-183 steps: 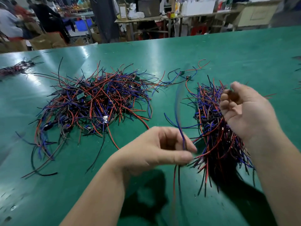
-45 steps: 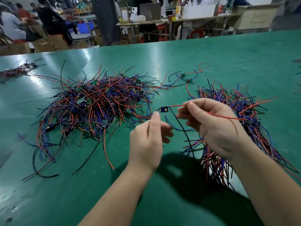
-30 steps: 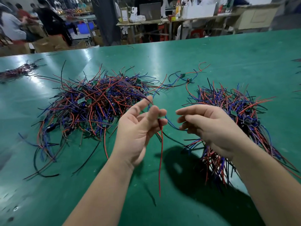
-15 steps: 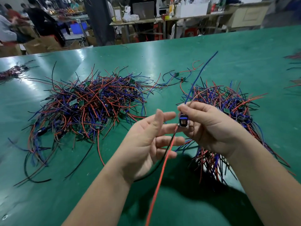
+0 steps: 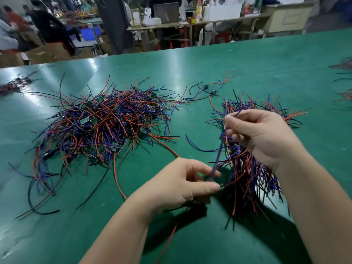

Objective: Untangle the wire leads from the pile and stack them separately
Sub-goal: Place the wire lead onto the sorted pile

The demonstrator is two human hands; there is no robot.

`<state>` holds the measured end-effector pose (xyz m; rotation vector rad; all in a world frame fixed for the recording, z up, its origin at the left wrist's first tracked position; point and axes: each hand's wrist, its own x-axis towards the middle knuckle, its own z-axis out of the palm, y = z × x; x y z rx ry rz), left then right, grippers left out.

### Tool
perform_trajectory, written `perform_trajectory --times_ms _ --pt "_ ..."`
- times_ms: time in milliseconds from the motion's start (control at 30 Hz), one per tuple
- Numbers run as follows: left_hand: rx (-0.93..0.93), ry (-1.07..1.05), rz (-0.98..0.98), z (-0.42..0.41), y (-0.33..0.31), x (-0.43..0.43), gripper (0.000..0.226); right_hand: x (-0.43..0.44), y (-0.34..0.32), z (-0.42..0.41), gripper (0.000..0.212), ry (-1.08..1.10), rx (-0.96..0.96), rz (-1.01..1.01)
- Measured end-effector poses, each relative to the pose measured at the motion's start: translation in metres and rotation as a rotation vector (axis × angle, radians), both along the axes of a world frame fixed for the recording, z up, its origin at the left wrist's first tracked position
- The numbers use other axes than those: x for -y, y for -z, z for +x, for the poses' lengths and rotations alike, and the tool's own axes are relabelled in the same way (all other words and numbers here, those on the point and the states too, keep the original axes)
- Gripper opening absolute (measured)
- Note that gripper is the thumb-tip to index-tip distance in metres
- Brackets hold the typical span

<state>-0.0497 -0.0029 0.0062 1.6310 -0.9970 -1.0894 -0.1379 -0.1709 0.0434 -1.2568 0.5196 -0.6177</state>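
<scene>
Tangle first: the big pile (image 5: 99, 126) on the left of the green table (image 5: 247, 60) lies as it did half a second ago, so nothing new has come out of it. My left hand (image 5: 182, 185), which was spread flat under the wires a moment ago, now pinches them between thumb and fingertips on the near side of the table. The lead (image 5: 219, 153) runs from that pinch up and to the right to my right hand (image 5: 261, 136). That hand has risen from the centre and now pinches the lead's top end above the sorted stack (image 5: 245, 178). I judge that this one lead is free of the pile, is being drawn straight between my hands, and is about ready to go onto the stack on the right.

Hard to read: motion blur smears the lead, so I cannot count its wires or see where they join. A red wire (image 5: 167, 243) trails from under my left hand toward the near edge; whether it belongs to the same lead I cannot tell. My right hand and forearm cover much of the stack. The bundles (image 5: 342, 67) at the far right are cut off by the frame.
</scene>
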Motion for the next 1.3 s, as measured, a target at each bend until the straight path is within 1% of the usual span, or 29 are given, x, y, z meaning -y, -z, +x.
perform_trajectory --times_ms 100,133,200,267,300,367,400,433,467,500,533,600,667,700,733,767,833,867,933,967,1000,1033,1067,1100,1133,1200,1233,1267,1300 --pt "0.015 0.161 0.017 0.001 -0.001 -0.005 0.011 0.009 -0.001 0.0 0.009 0.153 0.166 0.164" --pt "-0.002 0.17 0.009 0.001 -0.002 -0.006 0.011 0.013 -0.001 0.0 0.006 0.2 0.228 0.211" --pt "-0.057 0.107 -0.062 0.001 -0.007 -0.006 0.012 0.02 0.0 -0.001 0.006 0.261 0.292 0.264" --pt "-0.202 -0.029 -0.193 0.003 -0.013 -0.004 0.013 0.021 0.001 -0.001 0.008 0.233 0.237 0.272" --pt "-0.334 -0.095 -0.269 0.006 -0.016 -0.004 0.015 0.019 0.003 -0.001 0.01 0.175 0.174 0.253" --pt "-0.628 -0.225 -0.44 0.009 -0.02 -0.004 0.033 0.009 0.007 0.001 0.014 -0.012 0.018 0.127" --pt "-0.718 -0.303 -0.519 0.01 -0.021 -0.005 0.04 0.002 0.009 0.002 0.017 -0.127 -0.062 0.03" --pt "-0.759 -0.383 -0.587 0.011 -0.022 -0.004 0.04 -0.006 0.011 0.003 0.02 -0.245 -0.131 -0.061" --pt "-0.761 -0.462 -0.645 0.011 -0.022 -0.002 0.035 -0.013 0.013 0.005 0.024 -0.353 -0.173 -0.115" --pt "-0.728 -0.536 -0.684 0.01 -0.021 0.001 0.031 -0.021 0.014 0.006 0.03 -0.436 -0.174 -0.115" --pt "-0.65 -0.6 -0.702 0.009 -0.021 0.004 0.03 -0.026 0.015 0.007 0.033 -0.485 -0.134 -0.07" --pt "-0.36 -0.688 -0.696 0.007 -0.016 0.008 0.033 -0.033 0.016 0.011 0.031 -0.493 0.001 0.078" --pt "-0.033 -0.662 -0.659 0.003 -0.01 0.009 0.036 -0.033 0.016 0.014 0.022 -0.417 0.07 0.169" --pt "0.071 -0.623 -0.637 0.001 -0.007 0.009 0.039 -0.032 0.016 0.015 0.018 -0.375 0.077 0.196" --pt "0.126 -0.571 -0.615 0.0 -0.004 0.009 0.042 -0.03 0.016 0.015 0.015 -0.336 0.071 0.218" --pt "0.135 -0.502 -0.602 0.0 -0.003 0.009 0.042 -0.029 0.015 0.015 0.015 -0.302 0.058 0.237" --pt "0.091 -0.355 -0.591 -0.002 -0.003 0.008 0.028 -0.025 0.013 0.014 0.018 -0.229 0.027 0.242" --pt "0.073 -0.335 -0.577 -0.002 -0.003 0.008 0.023 -0.023 0.012 0.014 0.017 -0.196 0.013 0.215" --pt "-0.024 -0.385 -0.541 -0.004 -0.005 0.008 0.014 -0.02 0.011 0.013 0.011 -0.174 -0.017 0.139" --pt "-0.117 -0.422 -0.521 -0.005 -0.007 0.008 0.01 -0.02 0.011 0.012 0.01 -0.186 -0.034 0.103" --pt "-0.199 -0.456 -0.498 -0.005 -0.008 0.009 0.016 -0.021 0.011 0.012 0.011 -0.205 -0.056 0.066" --pt "-0.248 -0.486 -0.47 -0.006 -0.008 0.009 0.027 -0.022 0.012 0.012 0.013 -0.221 -0.076 0.029" --pt "-0.248 -0.508 -0.436 -0.006 -0.008 0.01 0.036 -0.023 0.013 0.011 0.015 -0.228 -0.094 -0.015" --pt "-0.228 -0.517 -0.394 -0.006 -0.007 0.01 0.038 -0.025 0.014 0.01 0.017 -0.228 -0.107 -0.07" --pt "-0.215 -0.502 -0.351 -0.006 -0.007 0.01 0.033 -0.026 0.014 0.01 0.017 -0.224 -0.118 -0.131" --pt "-0.228 -0.432 -0.272 -0.004 -0.008 0.008 0.012 -0.028 0.013 0.008 0.017 -0.214 -0.123 -0.216" --pt "-0.243 -0.388 -0.23 -0.002 -0.009 0.006 0.012 -0.028 0.012 0.007 0.017 -0.202 -0.115 -0.225" --pt "-0.249 -0.328 -0.182 0.001 -0.011 0.003 0.015 -0.026 0.01 0.006 0.017 -0.18 -0.095 -0.214" --pt "-0.228 -0.254 -0.131 0.004 -0.011 -0.001 0.017 -0.024 0.007 0.005 0.016 -0.146 -0.061 -0.182"
